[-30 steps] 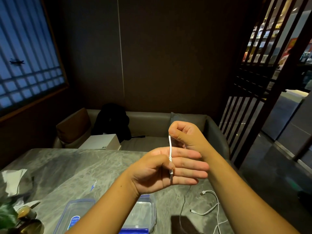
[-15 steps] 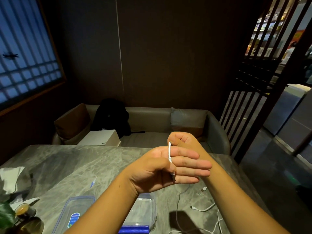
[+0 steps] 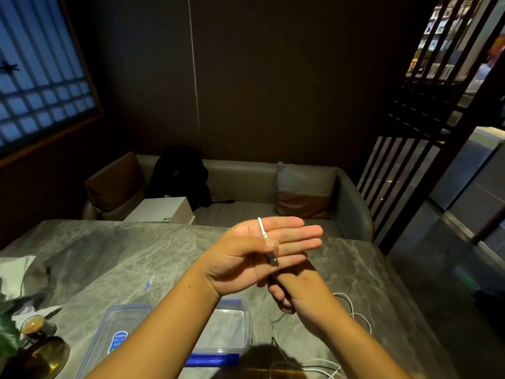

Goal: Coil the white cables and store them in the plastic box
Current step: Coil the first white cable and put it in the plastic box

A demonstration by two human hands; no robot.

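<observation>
Holds the left hand (image 3: 246,258) up over the grey marble table (image 3: 109,255), palm turned upward, fingers straight and pointing to the right. Presses the metal plug of the white cable (image 3: 261,228) against these fingers with the left thumb, so clamped there between thumb and fingers. From the plug, up across the palm and over the edge of the index finger, then out of sight behind.

Just below and behind, partly hidden: the right hand (image 3: 297,294), fingers curled, apparently closed around the same cable, with a thin white strand dropping from it toward the table.

Lower on the table, under the left forearm: the clear plastic box (image 3: 240,318), open, a blue clip at its near edge. Beside it on the left, the lid (image 3: 120,332), lying flat, with a small sticker. To the right of the box, loose cables (image 3: 360,321) in loops on the stone, outside the box.

At the far side, a sofa (image 3: 246,181) with a black bag (image 3: 180,176) and a white carton (image 3: 161,212).
</observation>
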